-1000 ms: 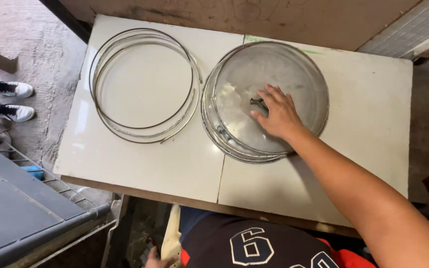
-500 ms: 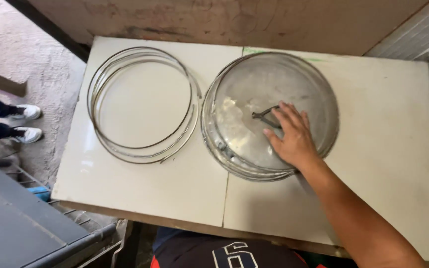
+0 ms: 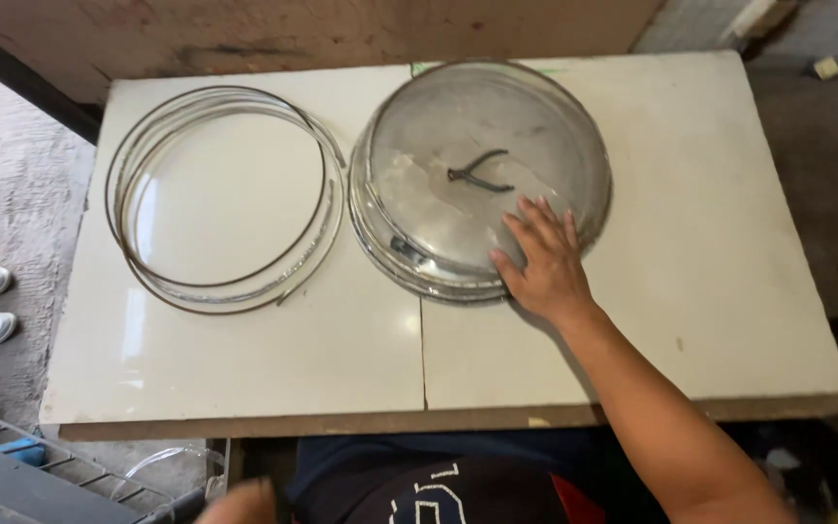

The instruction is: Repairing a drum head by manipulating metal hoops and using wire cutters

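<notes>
White tiles top the table where we rest our right hand, fingers spread flat, on the near rim of a stack of round mesh lids beside loose wire hoops. We judge the lids light, springy, best gripped at the rim. Since a second ago our hand slid from the centre handle toward the edge; our left hand is blurred, its fingers unreadable.
</notes>
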